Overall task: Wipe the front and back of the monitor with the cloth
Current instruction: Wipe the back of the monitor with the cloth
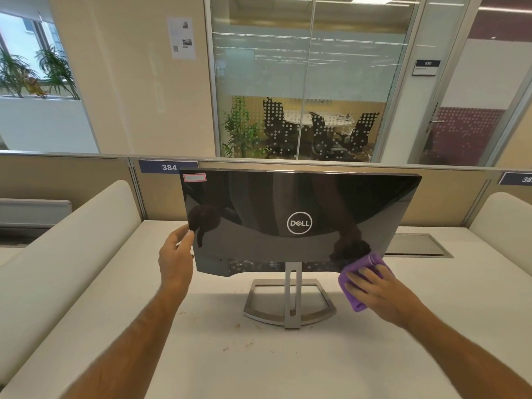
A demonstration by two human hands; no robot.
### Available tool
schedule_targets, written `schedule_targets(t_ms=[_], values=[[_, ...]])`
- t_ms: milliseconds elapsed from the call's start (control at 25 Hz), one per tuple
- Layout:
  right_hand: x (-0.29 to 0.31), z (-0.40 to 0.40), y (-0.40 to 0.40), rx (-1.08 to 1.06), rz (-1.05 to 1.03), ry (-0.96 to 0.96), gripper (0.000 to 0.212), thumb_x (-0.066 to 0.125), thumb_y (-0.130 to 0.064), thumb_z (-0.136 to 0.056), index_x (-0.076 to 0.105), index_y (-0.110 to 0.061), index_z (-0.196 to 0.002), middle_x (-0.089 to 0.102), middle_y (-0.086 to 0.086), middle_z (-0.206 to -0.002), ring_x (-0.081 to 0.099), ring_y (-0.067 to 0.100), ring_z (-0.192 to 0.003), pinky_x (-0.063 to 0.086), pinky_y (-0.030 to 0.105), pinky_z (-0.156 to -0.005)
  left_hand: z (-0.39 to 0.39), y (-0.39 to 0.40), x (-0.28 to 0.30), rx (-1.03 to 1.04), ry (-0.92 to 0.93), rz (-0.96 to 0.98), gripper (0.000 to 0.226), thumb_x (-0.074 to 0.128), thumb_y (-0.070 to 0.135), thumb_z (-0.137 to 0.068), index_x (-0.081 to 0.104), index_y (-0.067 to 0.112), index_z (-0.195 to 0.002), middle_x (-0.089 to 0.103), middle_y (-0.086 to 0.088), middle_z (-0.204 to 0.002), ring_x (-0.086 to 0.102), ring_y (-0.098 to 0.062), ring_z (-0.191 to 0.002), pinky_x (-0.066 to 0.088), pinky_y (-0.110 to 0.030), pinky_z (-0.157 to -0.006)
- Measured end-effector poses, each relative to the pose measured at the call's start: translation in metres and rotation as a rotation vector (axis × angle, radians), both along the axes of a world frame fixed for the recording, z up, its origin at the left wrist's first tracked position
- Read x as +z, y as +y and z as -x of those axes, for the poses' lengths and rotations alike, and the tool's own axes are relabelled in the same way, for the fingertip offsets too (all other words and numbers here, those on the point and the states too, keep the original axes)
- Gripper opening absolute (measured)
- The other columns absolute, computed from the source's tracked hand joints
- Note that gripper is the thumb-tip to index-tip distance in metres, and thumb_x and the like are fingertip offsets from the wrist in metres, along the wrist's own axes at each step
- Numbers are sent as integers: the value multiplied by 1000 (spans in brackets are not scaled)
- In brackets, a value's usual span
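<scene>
While standing on the desk with its glossy back facing the camera, monitor running lengthwise left to right. Right hand pressing purple cloth flat-fingered at lower right corner; panel lying up-left of it. Left hand gripping left edge. Open desk beside both.

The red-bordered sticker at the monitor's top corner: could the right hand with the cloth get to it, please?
Probably yes: the right hand presses the cloth low on the monitor, and nothing lies between it and the sticker diagonally opposite.
</scene>
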State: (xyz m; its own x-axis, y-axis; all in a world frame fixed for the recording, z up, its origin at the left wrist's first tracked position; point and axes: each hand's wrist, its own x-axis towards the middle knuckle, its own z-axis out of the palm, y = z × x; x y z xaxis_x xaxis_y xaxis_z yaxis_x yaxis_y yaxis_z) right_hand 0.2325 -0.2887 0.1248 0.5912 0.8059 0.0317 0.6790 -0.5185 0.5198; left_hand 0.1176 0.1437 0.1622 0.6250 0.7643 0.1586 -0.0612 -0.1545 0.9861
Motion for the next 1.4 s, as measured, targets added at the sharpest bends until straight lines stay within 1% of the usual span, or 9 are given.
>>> schedule_targets(t_ms=[80,240,480,600,760,920,1160,1320,1400], values=[[-10,2,3,37,-12,3,83,97,-26,-51,63,-18,-126,65,9,-126,63,34,-111,55,49,-87,0,0,0,2,-6,-3,36,46,43,-100,56,26,-130,60,1,-130,55,-23,-117,49,-49,-101],[-19,-4,7,21,-229,-79,84,98,-20,-43,68,-10,-120,67,15,-121,66,38,-103,56,51,-80,-1,0,-1,-6,-17,-4,35,45,44,-100,56,26,-129,59,2,-129,56,-22,-116,49,-45,-99],[-41,5,9,34,-295,-45,79,100,-20,-37,73,-9,-110,72,14,-109,69,36,-93,60,49,-73,-2,-1,-3,8,-31,9,35,44,44,-101,56,25,-128,59,5,-125,56,-22,-117,49,-45,-99],[-40,11,25,-75,-750,-61,66,96,-10,-50,72,-2,-111,71,18,-105,68,37,-86,58,44,-73,-4,-1,-4,15,-40,15,31,44,43,-101,55,28,-125,57,8,-122,56,-20,-116,49,-45,-99],[-54,33,62,-552,-1628,174,37,73,5,-80,62,5,-115,66,21,-102,62,38,-88,52,38,-74,-6,-2,-5,28,-54,21,25,44,45,-101,54,32,-120,57,9,-120,56,-20,-115,50,-44,-97],[-53,36,91,-954,-2046,399,35,61,-3,-92,56,-2,-127,64,16,-114,62,38,-101,52,45,-89,-7,0,-6,30,-57,12,25,45,46,-100,55,33,-119,59,9,-121,57,-19,-114,51,-41,-94],[-42,31,130,-870,-1939,497,41,64,-14,-93,54,-7,-132,66,15,-118,63,32,-99,53,38,-87,-9,3,-9,75,-29,-11,32,47,47,-99,60,29,-121,62,8,-118,60,-22,-112,52,-47,-98],[-51,32,138,-759,-1628,650,48,65,-11,-91,52,-6,-137,63,14,-127,60,35,-113,50,37,-95,-11,4,-8,82,-36,-11,28,45,50,-99,59,33,-116,62,10,-114,61,-22,-109,52,-47,-97],[-55,35,137,-745,-1555,610,45,65,-7,-91,53,-5,-135,63,14,-125,60,36,-114,49,36,-95,-10,4,-8,82,-37,-11,25,44,50,-99,58,35,-113,62,11,-113,62,-22,-108,53,-47,-97]])
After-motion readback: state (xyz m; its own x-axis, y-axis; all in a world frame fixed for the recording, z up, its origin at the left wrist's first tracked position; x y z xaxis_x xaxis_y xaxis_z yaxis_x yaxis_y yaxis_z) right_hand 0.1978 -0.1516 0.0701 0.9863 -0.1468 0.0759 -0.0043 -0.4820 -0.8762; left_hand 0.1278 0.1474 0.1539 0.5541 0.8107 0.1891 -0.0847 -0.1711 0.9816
